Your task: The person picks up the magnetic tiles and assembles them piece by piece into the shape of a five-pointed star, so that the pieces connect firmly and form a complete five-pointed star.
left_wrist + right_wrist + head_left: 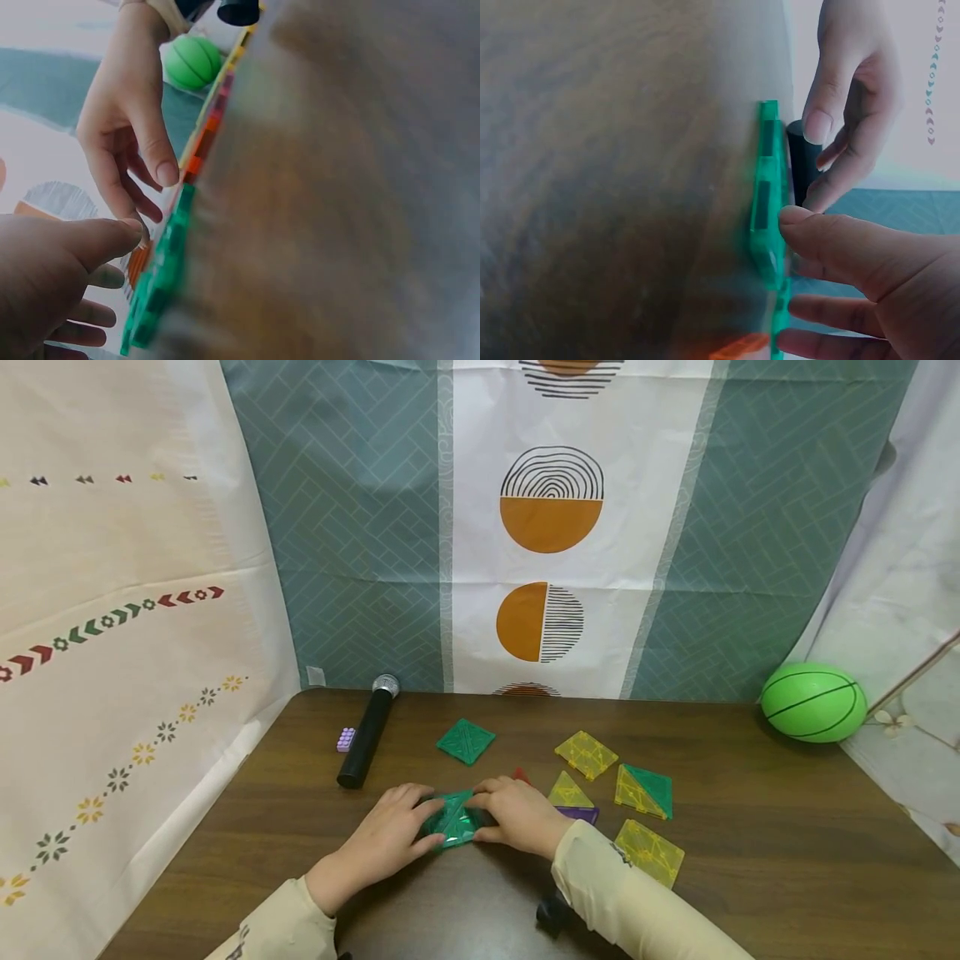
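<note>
Translucent green magnetic tiles (455, 821) lie flat on the table between the two hands, with triangle seams showing. At their left side is my left hand (390, 831), thumb and fingers spread apart and fingertips right at the edge. My right hand (521, 817) is opposite, its fingertips at the right edge. The right wrist view shows the right thumb (832, 240) at the side of the green tiles (766, 214). From the left wrist, the green tiles (161, 277) appear edge-on, beside loosely bent fingers. A red tile (521, 774) peeks out behind the right hand.
Another green square (466, 742) lies farther back. Several yellow tiles (587, 755), a green triangle (652, 789) and a purple tile (577, 814) lie on the right. A black microphone (367, 739) and a purple block (346, 739) lie left; a green ball (813, 702) sits back right.
</note>
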A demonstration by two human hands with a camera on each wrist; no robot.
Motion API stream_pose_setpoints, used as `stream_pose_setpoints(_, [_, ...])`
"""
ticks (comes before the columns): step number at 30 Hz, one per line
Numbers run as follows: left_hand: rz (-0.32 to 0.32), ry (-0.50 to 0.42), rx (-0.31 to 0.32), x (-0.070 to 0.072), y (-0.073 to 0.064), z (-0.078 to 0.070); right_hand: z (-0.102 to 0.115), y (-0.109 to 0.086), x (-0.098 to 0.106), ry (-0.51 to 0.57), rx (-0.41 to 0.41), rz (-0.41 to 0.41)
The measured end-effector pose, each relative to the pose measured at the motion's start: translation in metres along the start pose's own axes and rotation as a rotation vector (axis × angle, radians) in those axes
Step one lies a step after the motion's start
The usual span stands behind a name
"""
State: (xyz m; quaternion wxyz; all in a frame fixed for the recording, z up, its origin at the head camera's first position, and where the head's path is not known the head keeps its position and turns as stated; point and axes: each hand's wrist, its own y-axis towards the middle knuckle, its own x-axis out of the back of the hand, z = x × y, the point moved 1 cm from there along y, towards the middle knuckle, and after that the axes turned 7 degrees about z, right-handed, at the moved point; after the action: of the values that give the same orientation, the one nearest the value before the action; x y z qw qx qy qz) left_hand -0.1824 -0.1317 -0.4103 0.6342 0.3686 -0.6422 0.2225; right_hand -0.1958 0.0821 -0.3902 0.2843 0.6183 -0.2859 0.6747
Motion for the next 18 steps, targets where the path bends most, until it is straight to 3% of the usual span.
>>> stream_pose_setpoints(11, [-0.082,0.014,-0.031,0.010,0.019,-0.016,-0.009,-0.008,0.015,0.056,-0.001,-0.035])
stream_pose_setpoints(18, [-0.119,0.051,-0.032,0.012,0.030,-0.027,-0.018,-0.019,0.027,0.074,-0.049,-0.064])
